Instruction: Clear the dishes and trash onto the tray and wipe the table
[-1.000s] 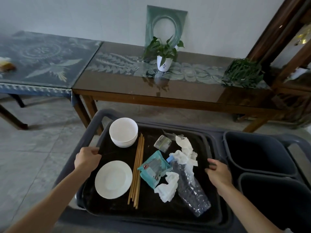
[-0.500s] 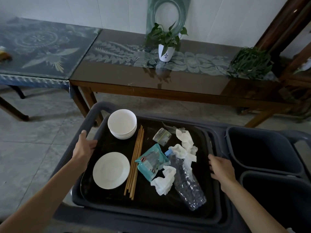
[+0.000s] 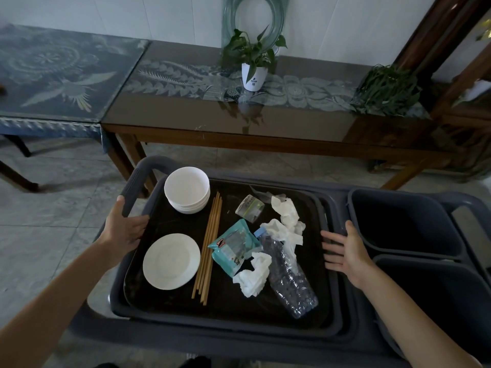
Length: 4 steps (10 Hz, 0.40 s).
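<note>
A black tray (image 3: 231, 301) rests in the grey cart. It holds stacked white bowls (image 3: 186, 189), a white plate (image 3: 171, 261), wooden chopsticks (image 3: 208, 248), a teal wrapper (image 3: 233, 247), a crushed plastic bottle (image 3: 289, 274), crumpled tissues (image 3: 287, 221) and a small clear packet (image 3: 249, 208). My left hand (image 3: 125, 229) curls over the tray's left rim, thumb against the cart handle (image 3: 138, 179). My right hand (image 3: 345, 248) hovers at the tray's right rim, fingers spread, holding nothing.
Two dark grey bins (image 3: 398, 221) (image 3: 438, 301) sit in the cart to the right of the tray. Beyond the cart stands a glass-topped wooden table (image 3: 239, 118) with a white potted plant (image 3: 253, 73) and a second plant (image 3: 385, 88). A blue patterned table (image 3: 53, 75) is at the far left.
My right hand has let go of the tray's right rim and opened its fingers. My left hand stays on the left rim. The view has drawn closer to the tables.
</note>
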Available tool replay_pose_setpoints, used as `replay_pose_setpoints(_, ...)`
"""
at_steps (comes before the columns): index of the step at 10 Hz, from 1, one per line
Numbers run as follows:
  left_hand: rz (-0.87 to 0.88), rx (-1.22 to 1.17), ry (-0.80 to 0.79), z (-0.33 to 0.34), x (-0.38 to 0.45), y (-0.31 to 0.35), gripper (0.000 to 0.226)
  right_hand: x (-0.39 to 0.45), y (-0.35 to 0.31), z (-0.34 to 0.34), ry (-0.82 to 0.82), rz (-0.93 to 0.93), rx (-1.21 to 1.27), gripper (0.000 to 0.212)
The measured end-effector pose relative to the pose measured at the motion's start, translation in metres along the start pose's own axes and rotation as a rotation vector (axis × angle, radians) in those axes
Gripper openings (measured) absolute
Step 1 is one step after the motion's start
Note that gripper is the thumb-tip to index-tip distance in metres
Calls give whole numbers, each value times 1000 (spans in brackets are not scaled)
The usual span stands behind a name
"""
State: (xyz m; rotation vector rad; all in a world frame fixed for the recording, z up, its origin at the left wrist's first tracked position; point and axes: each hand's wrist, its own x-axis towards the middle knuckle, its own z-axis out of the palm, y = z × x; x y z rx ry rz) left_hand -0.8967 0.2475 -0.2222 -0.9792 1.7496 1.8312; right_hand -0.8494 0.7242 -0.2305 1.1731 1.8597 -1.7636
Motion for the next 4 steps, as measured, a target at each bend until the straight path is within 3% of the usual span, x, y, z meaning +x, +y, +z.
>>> replay_pose_setpoints(3, 143, 159, 38, 19, -21, -6, 77, -17, -5, 5, 21, -152, -13, 74)
replay_pose_setpoints(4, 249, 299, 154, 21, -31, -10, 73, -23, -13, 2, 21, -244, -76, 71)
